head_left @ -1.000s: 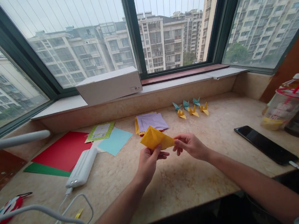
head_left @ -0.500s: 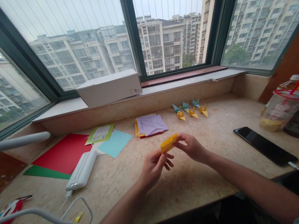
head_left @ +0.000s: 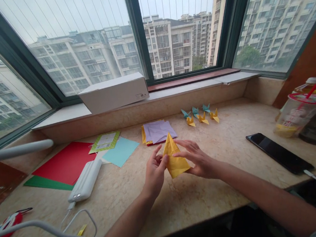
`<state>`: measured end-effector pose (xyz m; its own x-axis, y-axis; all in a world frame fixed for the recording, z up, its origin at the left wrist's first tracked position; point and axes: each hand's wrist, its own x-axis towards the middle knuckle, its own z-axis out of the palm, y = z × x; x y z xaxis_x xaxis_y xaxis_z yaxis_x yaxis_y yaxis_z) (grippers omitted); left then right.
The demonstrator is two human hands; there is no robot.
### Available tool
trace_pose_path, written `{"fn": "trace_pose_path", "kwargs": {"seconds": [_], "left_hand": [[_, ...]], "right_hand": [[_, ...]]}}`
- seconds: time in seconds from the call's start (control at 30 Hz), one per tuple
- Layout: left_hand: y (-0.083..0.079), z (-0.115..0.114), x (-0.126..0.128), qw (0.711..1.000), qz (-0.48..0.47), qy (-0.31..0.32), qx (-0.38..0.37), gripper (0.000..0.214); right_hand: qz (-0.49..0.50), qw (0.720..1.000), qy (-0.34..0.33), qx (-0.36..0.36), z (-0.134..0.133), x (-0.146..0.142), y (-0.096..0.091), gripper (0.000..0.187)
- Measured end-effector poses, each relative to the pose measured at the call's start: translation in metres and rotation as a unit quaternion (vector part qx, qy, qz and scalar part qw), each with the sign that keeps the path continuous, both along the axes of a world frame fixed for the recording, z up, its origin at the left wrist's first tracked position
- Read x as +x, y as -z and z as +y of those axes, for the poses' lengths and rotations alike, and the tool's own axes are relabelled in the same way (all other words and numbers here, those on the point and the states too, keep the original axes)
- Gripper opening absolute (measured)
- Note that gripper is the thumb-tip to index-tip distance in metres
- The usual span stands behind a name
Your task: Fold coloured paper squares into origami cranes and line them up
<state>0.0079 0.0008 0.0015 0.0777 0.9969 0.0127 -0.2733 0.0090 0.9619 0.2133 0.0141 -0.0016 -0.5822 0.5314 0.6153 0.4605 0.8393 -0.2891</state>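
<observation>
A yellow folded origami paper (head_left: 175, 160) is held up over the counter, its pointed end upward and creases running down its face. My left hand (head_left: 154, 168) pinches its left edge, thumb on the near face and fingers behind. Around the right side, my right hand (head_left: 199, 158) has its fingers on the upper edge and face, with the thumb near the lower right corner. Beyond my hands stand small paper cranes, three blue (head_left: 195, 112) and three yellow (head_left: 203, 118). A stack of purple and yellow folded papers (head_left: 159, 132) lies just behind the held piece.
To the left lie red paper (head_left: 66, 163), green paper (head_left: 48, 183), light blue paper (head_left: 122, 151), a green-bordered packet (head_left: 105, 141) and a white power bank (head_left: 85, 180) with its cable. A phone (head_left: 278, 152) and a lidded cup (head_left: 292, 118) are at right. A white box (head_left: 115, 94) rests on the sill.
The yellow paper has turned from nearly edge-on to showing its broad face, point upward. My left hand moved slightly left, and my right hand's fingers spread along the paper's right side.
</observation>
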Motion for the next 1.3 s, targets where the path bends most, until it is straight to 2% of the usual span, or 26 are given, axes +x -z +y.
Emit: {"fn": "trace_pose_path", "kwargs": {"seconds": [0.07,0.13,0.2,0.27,0.4,0.57,0.77,0.87,0.97,1.07,1.17,1.3], "left_hand": [[0.001,0.002,-0.001,0.999,-0.028,0.008,-0.020,0.064],[0.001,0.002,-0.001,0.998,-0.051,0.028,-0.030,0.051],[0.001,0.002,0.000,0.997,-0.068,0.038,-0.029,0.037],[-0.001,0.000,0.001,0.996,-0.077,0.041,-0.025,0.032],[-0.005,-0.006,0.004,0.995,-0.049,0.084,-0.016,0.034],[-0.009,-0.015,0.009,0.993,0.007,0.119,0.020,0.035],[-0.007,-0.016,0.011,0.991,0.046,0.119,0.039,0.039],[-0.003,-0.013,0.010,0.993,0.054,0.103,0.038,0.037],[-0.003,-0.010,0.008,0.993,0.068,0.079,0.048,0.029],[-0.003,-0.009,0.008,0.992,0.083,0.066,0.064,0.026],[-0.004,-0.008,0.008,0.994,0.053,0.063,0.071,0.026],[-0.004,-0.007,0.006,0.996,0.034,0.061,0.064,0.025]], "right_hand": [[-0.032,0.999,-0.012,0.023,-0.004,-0.003,0.000,0.043],[-0.025,0.999,-0.013,0.033,-0.006,-0.004,0.001,0.029],[0.020,1.000,-0.001,0.020,-0.004,-0.003,0.001,0.018],[0.092,0.995,0.009,-0.022,-0.001,-0.001,0.001,0.012],[0.224,0.967,0.020,-0.121,0.006,0.000,0.001,0.018],[0.280,0.938,0.060,-0.194,0.008,-0.004,0.003,0.024],[0.354,0.890,0.071,-0.280,0.006,-0.010,0.009,0.024],[0.364,0.880,0.077,-0.294,0.004,-0.011,0.008,0.027],[0.341,0.884,0.053,-0.314,0.003,-0.011,0.007,0.032],[0.315,0.889,0.029,-0.329,0.002,-0.012,0.006,0.023],[0.312,0.891,0.000,-0.331,-0.002,-0.013,0.004,0.022],[0.342,0.854,-0.064,-0.387,-0.005,-0.014,0.001,0.028]]}}
